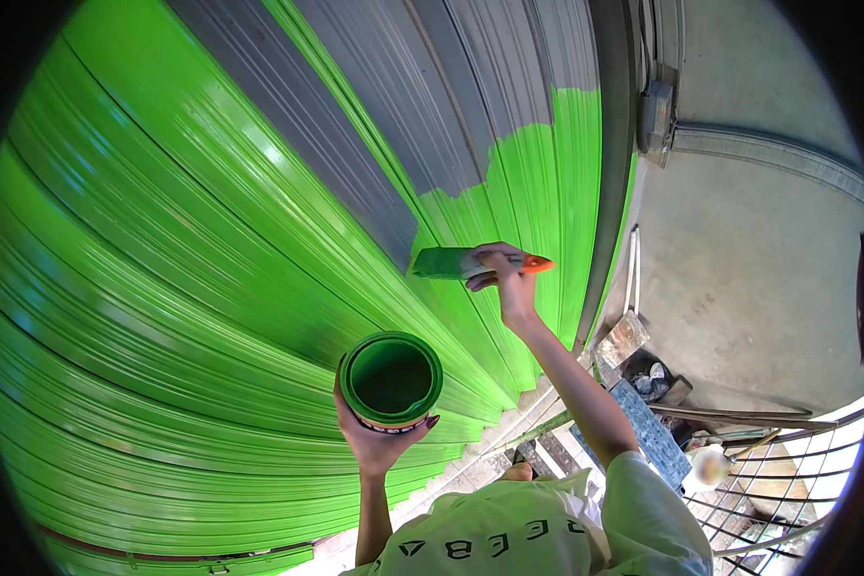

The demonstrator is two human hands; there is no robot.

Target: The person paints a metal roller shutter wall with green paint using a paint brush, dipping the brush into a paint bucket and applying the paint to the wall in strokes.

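My left hand [381, 445] is wrapped round an open paint can [436, 376], held up in front of the wall. Its rim and inside are coated in green; how much paint it holds I cannot tell. In my right hand [501, 273] is a wide paintbrush [442, 263] with an orange handle end. The brush's green-covered bristles point left, against or very near the ribbed metal panel [509, 221]. Fresh bright green covers the panel's lower part. Above, a grey unpainted area [422, 106] meets it in a ragged line, and a grey strip [317, 144] runs beside it.
A dark frame post [616, 182] borders the panel on the right, before a concrete wall [749, 259]. Down at the lower right are a blue board [648, 432], wooden planks, a white bucket [708, 466] and a metal grid [787, 490]. A grey box [657, 117] is fixed near the post.
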